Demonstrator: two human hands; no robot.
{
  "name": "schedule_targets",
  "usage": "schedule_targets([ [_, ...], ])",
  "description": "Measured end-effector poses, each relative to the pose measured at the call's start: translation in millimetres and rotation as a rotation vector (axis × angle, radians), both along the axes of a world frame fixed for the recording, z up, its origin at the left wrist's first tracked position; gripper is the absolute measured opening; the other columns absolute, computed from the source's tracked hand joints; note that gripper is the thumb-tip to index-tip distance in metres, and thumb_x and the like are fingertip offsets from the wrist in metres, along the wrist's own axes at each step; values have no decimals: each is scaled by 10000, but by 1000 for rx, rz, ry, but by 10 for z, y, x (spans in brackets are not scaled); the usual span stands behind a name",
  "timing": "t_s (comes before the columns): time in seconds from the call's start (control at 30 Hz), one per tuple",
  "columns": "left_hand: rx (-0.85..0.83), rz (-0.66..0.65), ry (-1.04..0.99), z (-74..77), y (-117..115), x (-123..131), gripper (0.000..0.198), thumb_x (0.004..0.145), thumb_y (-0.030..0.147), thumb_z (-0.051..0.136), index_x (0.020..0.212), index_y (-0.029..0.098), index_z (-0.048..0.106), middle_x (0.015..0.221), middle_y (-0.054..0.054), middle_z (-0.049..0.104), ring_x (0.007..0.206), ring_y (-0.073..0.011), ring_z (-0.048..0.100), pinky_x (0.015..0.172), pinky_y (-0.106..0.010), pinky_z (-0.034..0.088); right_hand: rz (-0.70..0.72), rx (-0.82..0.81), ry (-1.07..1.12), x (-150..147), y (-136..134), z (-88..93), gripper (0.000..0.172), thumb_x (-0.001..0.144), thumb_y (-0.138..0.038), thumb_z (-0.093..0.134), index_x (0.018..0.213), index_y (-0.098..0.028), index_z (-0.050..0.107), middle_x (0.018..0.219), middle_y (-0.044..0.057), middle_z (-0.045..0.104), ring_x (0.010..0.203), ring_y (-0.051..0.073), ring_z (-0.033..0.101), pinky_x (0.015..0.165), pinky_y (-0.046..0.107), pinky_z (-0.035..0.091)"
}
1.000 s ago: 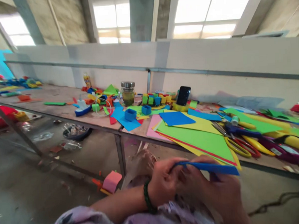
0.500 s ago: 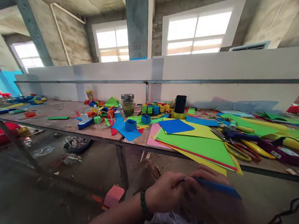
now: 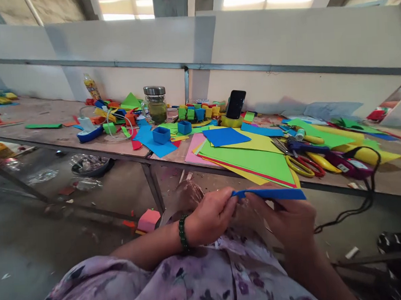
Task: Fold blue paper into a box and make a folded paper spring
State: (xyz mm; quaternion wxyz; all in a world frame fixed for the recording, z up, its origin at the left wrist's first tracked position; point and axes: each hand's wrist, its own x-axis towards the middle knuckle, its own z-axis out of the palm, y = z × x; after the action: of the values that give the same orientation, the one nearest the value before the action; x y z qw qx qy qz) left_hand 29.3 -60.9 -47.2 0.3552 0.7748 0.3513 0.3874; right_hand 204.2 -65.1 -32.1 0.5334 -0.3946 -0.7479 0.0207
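A long blue strip (image 3: 276,194) is held above my lap, just in front of the table edge. My left hand (image 3: 212,214), with a dark green bead bracelet, pinches its left end between closed fingers. Close beside it, my right hand (image 3: 287,215) grips the strip, which runs over the fingers to the right. Beyond the hands lies a stack of coloured sheets with a green sheet (image 3: 248,161) and a blue sheet (image 3: 225,136) on top. Two small blue boxes (image 3: 161,135) sit further left.
A glass jar (image 3: 156,109), a phone (image 3: 236,103) and small coloured boxes stand along the back. Scissors (image 3: 300,165) and a purple tool (image 3: 352,165) with a black cord lie on the right. A power strip (image 3: 90,134) is at left.
The view has tilted down, showing more of my lap. Both hands and the strip now appear higher in the picture, and the strip lies closer to level. My right hand is clearer.
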Motion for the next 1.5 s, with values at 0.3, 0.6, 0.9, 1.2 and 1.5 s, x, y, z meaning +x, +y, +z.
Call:
schedule_targets([
  [0.3,36,41,-56,15,-18,-26,309,963,308,333,689,183,403,630,21,440,586,-108,398,596,-243,318,-4,169,-123,-19,-51,-30,194,754,-106,715,893,-241,698,764,6,712,602,143,647,569,258,541],
  [0.6,19,54,-312,-41,-1,68,339,966,302,369,667,164,450,602,15,480,574,-96,447,579,-214,356,121,283,-428,-52,-162,14,496,855,-59,520,1333,-193,536,853,88,704,755,201,671,681,320,567],
  [0.9,-56,-78,-520,-86,21,118,354,978,324,370,963,114,654,926,-84,680,880,-163,624,825,-249,463,70,338,-448,-28,-107,-132,576,855,-63,552,1412,-174,459,858,97,631,833,226,598,702,348,510],
  [1.2,-285,-199,-710,-120,-9,86,467,955,467,360,1120,128,636,1091,-103,671,1039,-219,610,953,-315,451,-79,412,-554,-141,-69,-55,387,810,-110,626,1197,-116,603,759,76,644,719,217,544,655,373,407],
  [1.5,83,-123,-227,-159,37,-19,409,984,394,297,904,131,599,802,-66,664,739,-137,611,723,-233,462,121,-102,-181,-2,-61,63,178,849,-214,606,1026,-207,610,741,-5,611,611,128,569,567,253,466],
])
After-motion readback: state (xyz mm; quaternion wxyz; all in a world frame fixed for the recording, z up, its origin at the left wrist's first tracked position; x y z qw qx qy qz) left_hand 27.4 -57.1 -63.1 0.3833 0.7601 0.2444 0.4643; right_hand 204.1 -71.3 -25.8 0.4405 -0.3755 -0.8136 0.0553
